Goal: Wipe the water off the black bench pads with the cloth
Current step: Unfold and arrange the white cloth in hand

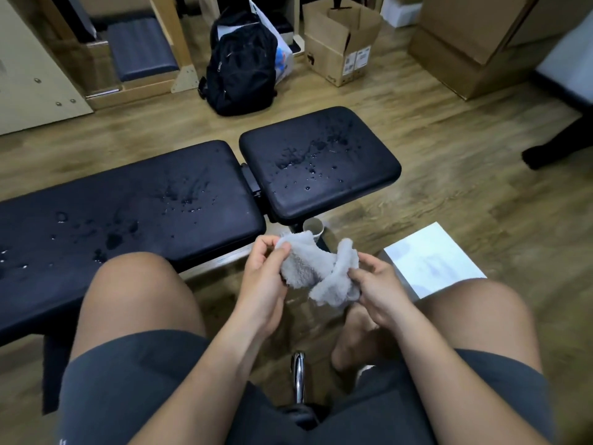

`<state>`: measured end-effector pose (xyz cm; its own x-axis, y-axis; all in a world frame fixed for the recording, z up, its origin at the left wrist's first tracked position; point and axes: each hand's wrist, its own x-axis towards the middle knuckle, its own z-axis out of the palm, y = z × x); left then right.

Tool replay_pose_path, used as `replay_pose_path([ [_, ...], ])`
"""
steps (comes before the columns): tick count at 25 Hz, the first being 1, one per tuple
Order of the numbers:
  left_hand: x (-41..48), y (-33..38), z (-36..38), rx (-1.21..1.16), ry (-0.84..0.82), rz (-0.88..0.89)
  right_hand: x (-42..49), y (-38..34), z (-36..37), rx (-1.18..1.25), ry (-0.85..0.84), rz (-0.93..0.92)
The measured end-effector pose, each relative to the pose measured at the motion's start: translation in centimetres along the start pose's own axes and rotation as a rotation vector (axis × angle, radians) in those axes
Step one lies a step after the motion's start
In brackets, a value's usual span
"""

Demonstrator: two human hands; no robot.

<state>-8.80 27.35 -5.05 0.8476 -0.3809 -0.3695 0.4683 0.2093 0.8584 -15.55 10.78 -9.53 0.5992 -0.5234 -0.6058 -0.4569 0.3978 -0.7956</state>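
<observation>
the grey cloth (316,271) is bunched up in the air between both hands, over the space between the person's knees and just short of the pads' near edge, touching neither pad. the left hand (261,274) pinches one end, its fingers (266,248) curled round the fabric. the right hand (375,284) has its fingers (362,274) clamped on the other, twisted end. both black pads are wet: the long pad (128,213) on the left carries drops and smears across its middle and towards its far left end, and the short pad (317,159) on the right has a cluster of beads near its centre. no wiping looks done yet; i judge the step in hand to be sorting the cloth into a usable wad. a cloth left twisted like this would meet the pad as a narrow ridge and only push the beads about, or sweep them over the edge onto the wooden floor (449,175). a paper cup (313,228) stands just below the short pad's near edge, and a hasty stroke towards the body could knock it. water could also run into the gap between the pads, where a flat wipe would miss it.
</observation>
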Motion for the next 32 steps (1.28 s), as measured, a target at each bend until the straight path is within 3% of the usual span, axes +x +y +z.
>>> replay_pose_path([
  [2,0.2,0.2,0.1,-0.014,0.004,-0.002,0.1,-0.1,0.0,-0.154,0.097,-0.053],
  [4,0.7,0.9,-0.3,-0.084,0.027,0.007,0.3,-0.3,0.0,-0.039,0.146,-0.060],
  [8,0.8,1.7,-0.9,-0.180,0.015,-0.004,0.7,-1.1,0.0,0.372,-0.005,0.090],
  [10,0.6,1.6,-0.9,-0.164,0.026,-0.010,0.3,-1.0,0.5,0.391,-0.083,0.176],
  [13,0.7,1.5,-1.0,-0.202,0.063,-0.027,0.1,-0.6,1.0,0.356,-0.017,0.190],
  [15,0.8,1.8,-1.1,-0.245,0.081,-0.029,0.0,-0.6,0.6,0.181,-0.044,0.124],
  [17,0.7,2.2,-1.3,-0.213,0.032,-0.028,-0.7,-0.5,0.6,-0.322,-0.117,-0.067],
  [19,0.3,2.6,-1.1,-0.090,-0.094,-0.050,-2.1,-0.3,1.3,-0.607,-0.281,-0.315],
  [22,-0.2,2.6,-0.9,0.001,-0.191,-0.092,-4.0,-0.5,2.3,-0.535,-0.395,-0.452],
  [26,0.3,3.1,-1.5,-0.379,-0.125,-0.304,-4.1,-1.2,2.0,-0.402,-0.339,-0.421],
  [30,-0.7,1.6,-0.8,0.086,-0.168,-0.460,-4.6,-2.0,2.0,-0.262,-0.124,-0.586],
  [32,-1.2,0.6,0.0,0.125,-0.150,-0.387,-4.8,-2.0,1.9,-0.291,-0.111,-0.629],
])
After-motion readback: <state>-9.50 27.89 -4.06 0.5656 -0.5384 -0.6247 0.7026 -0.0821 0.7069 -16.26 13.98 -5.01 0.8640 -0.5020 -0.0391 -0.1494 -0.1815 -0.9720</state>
